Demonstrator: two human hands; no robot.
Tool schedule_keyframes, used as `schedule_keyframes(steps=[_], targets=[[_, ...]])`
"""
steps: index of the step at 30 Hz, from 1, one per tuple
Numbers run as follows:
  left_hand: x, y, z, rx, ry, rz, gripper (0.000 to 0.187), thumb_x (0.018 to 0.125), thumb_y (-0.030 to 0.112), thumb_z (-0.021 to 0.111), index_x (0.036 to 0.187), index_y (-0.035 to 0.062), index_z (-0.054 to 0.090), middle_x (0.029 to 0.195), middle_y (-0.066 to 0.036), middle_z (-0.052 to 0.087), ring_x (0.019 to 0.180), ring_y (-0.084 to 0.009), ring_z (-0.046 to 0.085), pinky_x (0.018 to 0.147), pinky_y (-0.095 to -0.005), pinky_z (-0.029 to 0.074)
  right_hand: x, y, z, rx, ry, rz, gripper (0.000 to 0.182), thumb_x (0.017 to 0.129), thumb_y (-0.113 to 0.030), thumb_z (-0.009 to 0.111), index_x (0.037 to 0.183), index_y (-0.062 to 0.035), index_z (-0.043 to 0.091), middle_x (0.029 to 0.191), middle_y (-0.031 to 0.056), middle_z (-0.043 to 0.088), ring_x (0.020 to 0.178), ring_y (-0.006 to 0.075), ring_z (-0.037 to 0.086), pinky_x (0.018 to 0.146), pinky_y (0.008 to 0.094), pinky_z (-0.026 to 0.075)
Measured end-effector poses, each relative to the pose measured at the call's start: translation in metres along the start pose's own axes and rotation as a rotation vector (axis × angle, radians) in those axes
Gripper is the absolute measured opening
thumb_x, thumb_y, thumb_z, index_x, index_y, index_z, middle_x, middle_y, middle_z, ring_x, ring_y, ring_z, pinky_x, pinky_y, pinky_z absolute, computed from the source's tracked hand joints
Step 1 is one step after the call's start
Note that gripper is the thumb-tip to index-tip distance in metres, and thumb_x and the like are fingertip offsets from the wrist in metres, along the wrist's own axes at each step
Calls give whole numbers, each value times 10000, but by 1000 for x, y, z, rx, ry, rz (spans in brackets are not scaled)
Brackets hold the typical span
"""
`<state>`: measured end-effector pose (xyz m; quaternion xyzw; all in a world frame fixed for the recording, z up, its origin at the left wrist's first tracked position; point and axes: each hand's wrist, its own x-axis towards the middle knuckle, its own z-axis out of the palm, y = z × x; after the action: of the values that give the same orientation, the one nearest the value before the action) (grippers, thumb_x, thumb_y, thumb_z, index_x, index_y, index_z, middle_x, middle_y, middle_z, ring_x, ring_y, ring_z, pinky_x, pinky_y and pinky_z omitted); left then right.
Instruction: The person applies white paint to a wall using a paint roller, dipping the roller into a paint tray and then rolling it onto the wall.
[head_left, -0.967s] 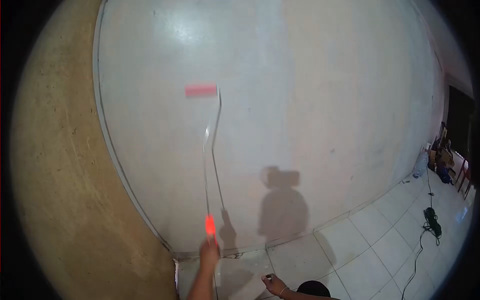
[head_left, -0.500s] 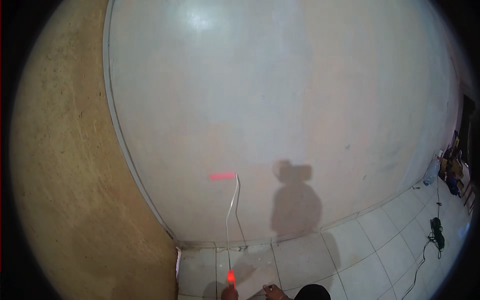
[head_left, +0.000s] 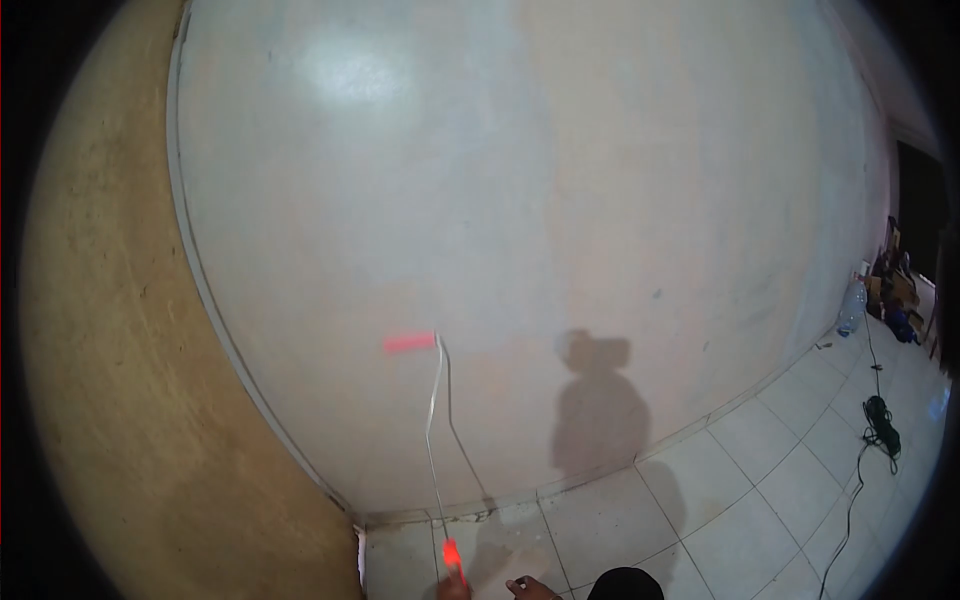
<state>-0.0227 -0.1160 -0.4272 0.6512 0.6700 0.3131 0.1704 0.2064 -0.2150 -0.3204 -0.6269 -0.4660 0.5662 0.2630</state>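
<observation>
A paint roller with a pink sleeve (head_left: 410, 343) lies against the pale wall (head_left: 480, 220), its thin wire frame running down to a red-orange handle (head_left: 452, 552). My left hand (head_left: 453, 586) is wrapped round that handle at the bottom edge of the view. Just to its right is my right hand (head_left: 530, 588), fingers curled near a pale flat surface; whether it holds anything is too small to tell.
A yellowish-brown surface (head_left: 150, 330) stands on the left. Tiled floor (head_left: 720, 500) runs along the wall's foot. At the right are a clear plastic bottle (head_left: 852, 306), a coiled dark cable (head_left: 881, 427) and piled items (head_left: 897, 290). A dark rounded object (head_left: 625, 584) shows at the bottom.
The view has shifted, with the bottle and cable now higher or farther left. The roller appears farther left in view, still at the wall. Both hands appear slightly farther left.
</observation>
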Motion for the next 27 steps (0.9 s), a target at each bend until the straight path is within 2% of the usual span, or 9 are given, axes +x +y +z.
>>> schedule_keyframes(steps=[2, 4, 5, 10, 17, 18, 23, 25, 27], targets=[[-60, 199, -139, -403, -134, -503, 789, 847, 791, 273, 670, 111, 632, 479, -53, 443, 449, -209, 441, 468, -377, 365, -3, -6, -15, 75, 19, -42, 704, 935, -532, 470, 1341, 37, 387, 949, 189, 628, 815, 274, 605, 759, 424, 487], [-22, 197, -154, -552, -189, -462, 811, 834, 809, 262, 530, 99, 509, 470, -36, 425, 439, -198, 415, 463, -373, 355, -17, -27, -30, 64, 20, 45, 708, 931, -535, 479, 1341, 36, 388, 959, 190, 625, 824, 268, 609, 763, 417, 491], [19, 142, -114, -420, 41, -431, 601, 940, 544, 445, 711, 11, 601, 509, -102, 521, 492, -258, 561, 496, -417, 436, -21, -22, -30, 60, 16, 57, 708, 931, -535, 479, 1341, 36, 388, 959, 190, 625, 824, 268, 609, 763, 417, 491], [144, 307, -302, -587, 84, -67, 539, 986, 463, 392, 671, 42, 509, 498, -42, 481, 454, -199, 512, 455, -379, 416, -15, -5, -26, 67, -48, 94, 702, 932, -541, 471, 1348, 19, 389, 1011, 195, 615, 851, 287, 616, 790, 437, 492], [26, 215, -85, -193, -109, -331, 472, 965, 405, 374, 864, 8, 608, 672, -213, 614, 678, -395, 623, 638, -481, 468, -22, -27, -28, 142, -14, -21, 611, 972, -481, 396, 1329, 14, 414, 1022, 176, 610, 875, 278, 601, 788, 413, 492], [-11, 223, -82, -706, -156, -288, 808, 824, 820, 265, 524, 107, 500, 468, -27, 430, 446, -193, 431, 463, -371, 362, -21, -38, -31, 345, 25, -76, 587, 980, -459, 386, 1327, 14, 418, 1000, 170, 608, 866, 272, 600, 791, 400, 494], [22, 287, -124, -882, -163, -159, 718, 897, 694, 380, 624, 52, 550, 567, -41, 521, 544, -188, 497, 553, -363, 415, 9, -147, -51, 311, 231, -668, 478, 984, -415, 403, 1192, 4, 507, 931, 130, 607, 883, 236, 590, 804, 356, 477], [79, 314, -156, -555, 12, 272, 508, 966, 429, 358, 898, -9, 605, 738, -245, 622, 739, -434, 618, 664, -486, 462, -18, -257, -80, 73, 283, -777, 383, 1002, -320, 402, 1174, -6, 539, 971, 154, 632, 950, 259, 609, 860, 347, 461], [127, 364, -204, -501, -35, 245, 579, 973, 467, 351, 862, -46, 596, 729, -256, 613, 734, -428, 617, 659, -477, 457, -15, -338, -101, 190, 301, -825, 388, 999, -340, 401, 1133, -1, 533, 925, 170, 632, 860, 285, 619, 782, 376, 472]])
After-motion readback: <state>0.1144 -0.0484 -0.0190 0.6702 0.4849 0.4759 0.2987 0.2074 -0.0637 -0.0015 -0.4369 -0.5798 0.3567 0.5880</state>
